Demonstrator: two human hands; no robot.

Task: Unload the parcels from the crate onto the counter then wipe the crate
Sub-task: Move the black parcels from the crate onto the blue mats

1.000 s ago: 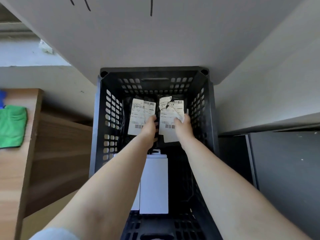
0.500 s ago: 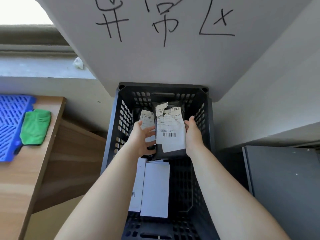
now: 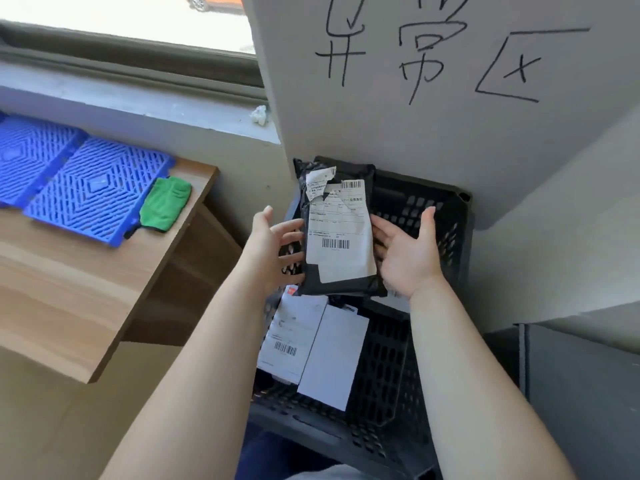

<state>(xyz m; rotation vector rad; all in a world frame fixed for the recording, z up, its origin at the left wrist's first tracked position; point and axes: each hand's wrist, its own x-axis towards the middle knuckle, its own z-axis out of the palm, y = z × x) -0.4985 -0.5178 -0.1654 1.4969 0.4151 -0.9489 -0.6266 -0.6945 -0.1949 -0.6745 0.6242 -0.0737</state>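
Above the black plastic crate (image 3: 436, 244) I carry a black parcel (image 3: 341, 237) with a torn white shipping label. It lies between my two hands. My left hand (image 3: 272, 244) supports its left edge with straight fingers underneath and the thumb lifted clear. At the right edge, the fingers of my right hand (image 3: 407, 251) reach under it, palm up, thumb apart. Two flat white parcels (image 3: 332, 355) lie on the crate floor below, one with a barcode label (image 3: 289, 336). The wooden counter (image 3: 86, 292) stands to the left of the crate.
On the counter lie a blue plastic lattice mat (image 3: 83, 185) and a green cloth (image 3: 166, 206) near its right edge. A grey board with black handwriting (image 3: 433, 81) overhangs the crate's far end. A dark grey box (image 3: 581, 393) stands at the right.
Both hands have lifted the black labelled parcel up out of the crate, and it now hangs above the crate's left wall. My view has swung left, showing more of the counter.
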